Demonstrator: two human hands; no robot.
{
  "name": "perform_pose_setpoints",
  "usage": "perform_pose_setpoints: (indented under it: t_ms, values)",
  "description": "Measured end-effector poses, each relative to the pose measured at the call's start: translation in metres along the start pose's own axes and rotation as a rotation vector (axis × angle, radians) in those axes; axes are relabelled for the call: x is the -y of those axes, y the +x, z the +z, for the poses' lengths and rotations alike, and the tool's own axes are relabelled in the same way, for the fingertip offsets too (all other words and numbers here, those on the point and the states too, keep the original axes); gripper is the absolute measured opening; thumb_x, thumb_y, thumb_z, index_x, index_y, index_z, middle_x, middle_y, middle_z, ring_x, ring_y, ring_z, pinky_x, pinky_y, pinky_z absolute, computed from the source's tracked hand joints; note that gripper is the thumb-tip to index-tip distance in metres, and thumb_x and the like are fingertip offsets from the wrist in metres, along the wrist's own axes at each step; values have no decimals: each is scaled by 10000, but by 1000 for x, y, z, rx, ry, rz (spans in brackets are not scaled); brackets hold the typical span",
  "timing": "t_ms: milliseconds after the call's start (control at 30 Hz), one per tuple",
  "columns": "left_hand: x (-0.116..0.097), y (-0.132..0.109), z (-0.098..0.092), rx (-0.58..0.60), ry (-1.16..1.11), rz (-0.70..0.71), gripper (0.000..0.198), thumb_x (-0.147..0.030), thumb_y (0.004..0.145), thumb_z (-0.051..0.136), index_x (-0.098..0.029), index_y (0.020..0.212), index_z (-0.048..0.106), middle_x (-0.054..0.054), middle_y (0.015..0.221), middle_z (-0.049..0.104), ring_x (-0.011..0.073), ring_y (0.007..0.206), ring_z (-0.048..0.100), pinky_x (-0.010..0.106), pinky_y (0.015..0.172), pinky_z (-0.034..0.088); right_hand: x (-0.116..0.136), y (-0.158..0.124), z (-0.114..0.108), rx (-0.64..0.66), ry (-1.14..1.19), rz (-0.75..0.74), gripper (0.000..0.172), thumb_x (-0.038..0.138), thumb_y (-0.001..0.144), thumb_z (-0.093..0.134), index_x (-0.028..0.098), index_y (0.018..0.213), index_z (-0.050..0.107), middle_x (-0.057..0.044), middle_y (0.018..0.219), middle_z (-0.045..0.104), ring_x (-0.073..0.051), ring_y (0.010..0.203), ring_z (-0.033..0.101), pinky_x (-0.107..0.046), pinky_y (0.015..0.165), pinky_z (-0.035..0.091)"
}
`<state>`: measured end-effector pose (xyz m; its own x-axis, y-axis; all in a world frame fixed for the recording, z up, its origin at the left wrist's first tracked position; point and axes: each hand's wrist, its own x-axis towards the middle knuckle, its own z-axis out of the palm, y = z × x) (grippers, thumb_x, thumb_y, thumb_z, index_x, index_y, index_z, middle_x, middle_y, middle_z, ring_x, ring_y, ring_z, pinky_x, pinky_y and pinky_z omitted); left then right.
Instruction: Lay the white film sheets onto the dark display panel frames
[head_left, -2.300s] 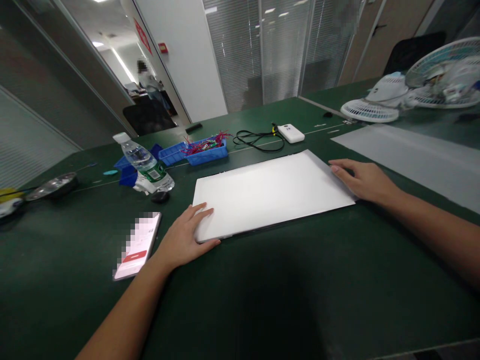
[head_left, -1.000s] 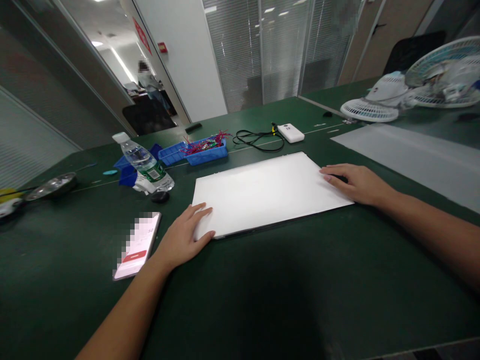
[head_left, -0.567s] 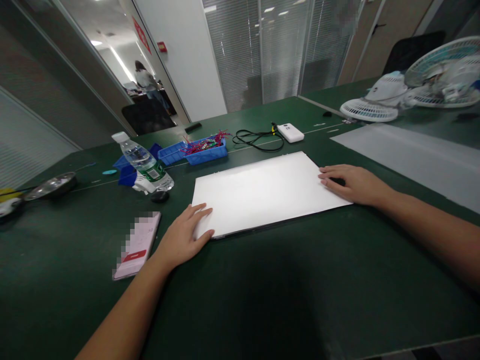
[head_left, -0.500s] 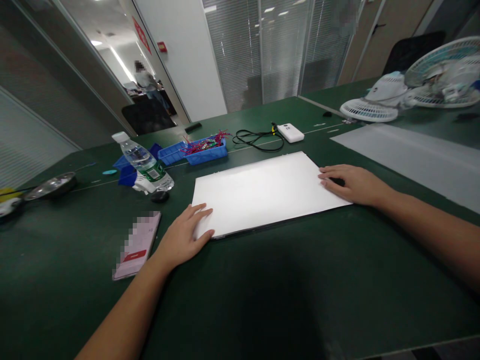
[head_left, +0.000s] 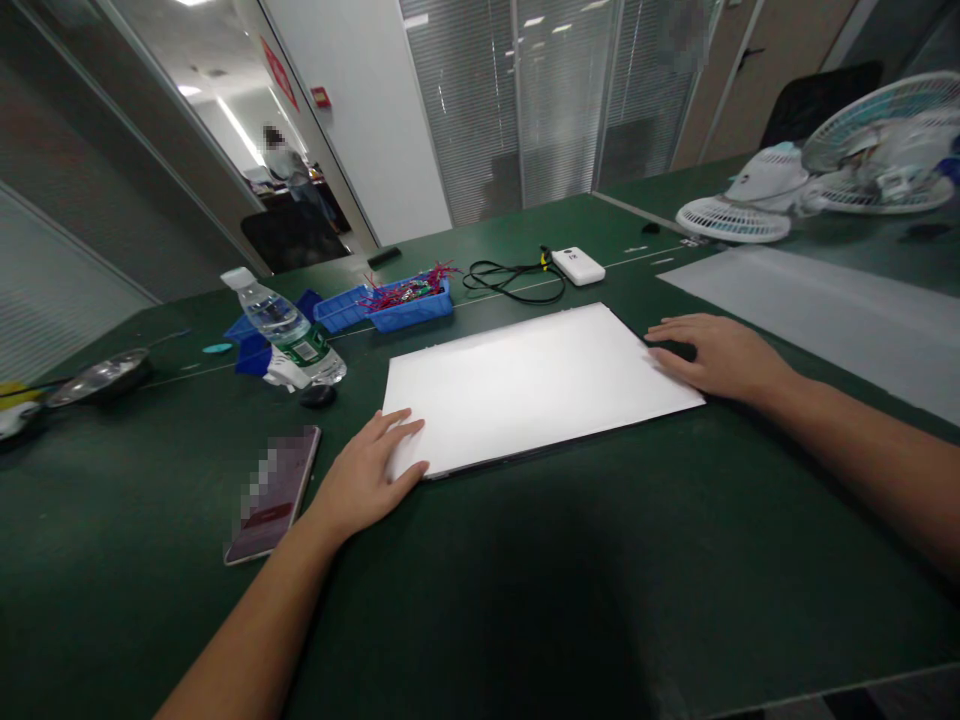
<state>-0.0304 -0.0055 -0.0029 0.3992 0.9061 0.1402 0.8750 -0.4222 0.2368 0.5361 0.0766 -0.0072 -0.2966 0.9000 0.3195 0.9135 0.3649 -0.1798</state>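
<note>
A flat white rectangular sheet or panel (head_left: 536, 385) lies on the green table (head_left: 480, 580), with a thin dark edge showing along its near side. My left hand (head_left: 371, 465) rests on its left end, fingers spread over the white surface and the thumb at the near corner. By the right edge is my right hand (head_left: 712, 350), its fingers stretched out and the thumb tip at the sheet's border; whether it touches I cannot tell. Neither hand grips anything. A phone (head_left: 277, 490) with a dim screen lies left of my left hand.
Behind the sheet are blue trays (head_left: 412, 315) with red wires, a black cable (head_left: 517, 285) and a white box (head_left: 579, 265). A water bottle (head_left: 289, 335) tilts at left. Fan parts (head_left: 765, 195) and a translucent sheet (head_left: 817, 310) lie right. A person (head_left: 289, 170) stands beyond the doorway.
My right hand has shifted slightly outward and away from me, its fingers sliding off the white surface towards the right edge. The phone screen has dimmed. My left hand stays put.
</note>
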Motion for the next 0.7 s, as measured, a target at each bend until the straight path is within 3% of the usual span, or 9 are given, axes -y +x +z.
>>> perform_pose_setpoints:
  t_ms: [100,233,333,400,533,700]
  values:
    - [-1,0,-1,4,3,-3,708,-699,1014,559,-227,1535,650,145,1670,563,418,1580,485,647,1309,393,-32,-1,-6,-85,-159,170,607,566,1039,512,157,1413,759,-207,1483,693,-396,1380,604,-595,1144,463]
    - [-2,1,-2,13,3,-3,717,-702,1013,554,-223,1539,646,151,1672,561,427,1581,480,663,1301,395,-89,-10,-5,-127,-319,534,818,679,967,608,111,1553,654,-323,1582,563,-465,1444,498,-632,1071,408]
    - [-2,0,-2,10,-1,2,716,-707,1011,552,-228,1535,647,149,1674,560,422,1582,480,662,1306,387,-122,-15,-2,-91,-326,871,1052,867,881,625,50,1545,645,-420,1593,484,-539,1522,390,-687,1028,380]
    - [-2,0,-2,6,-2,-1,717,-708,1011,552,-227,1533,651,151,1672,562,423,1577,487,668,1306,383,-133,-15,-2,-17,-270,1023,1141,944,848,584,40,1542,645,-451,1561,490,-559,1508,410,-720,1017,370]
    - [-2,0,-2,2,-9,-2,702,-694,1010,568,-234,1533,654,147,1666,570,428,1561,504,685,1290,396,-135,-10,-2,100,-207,1029,1041,886,900,563,89,1565,640,-440,1476,567,-540,1398,535,-735,968,389]
    - [-2,0,-2,6,-6,-14,709,-703,1004,571,-245,1540,650,129,1679,560,430,1578,485,666,1296,399,-125,-8,-1,84,-276,891,843,750,958,548,130,1508,703,-390,1371,662,-487,1186,652,-645,846,453]
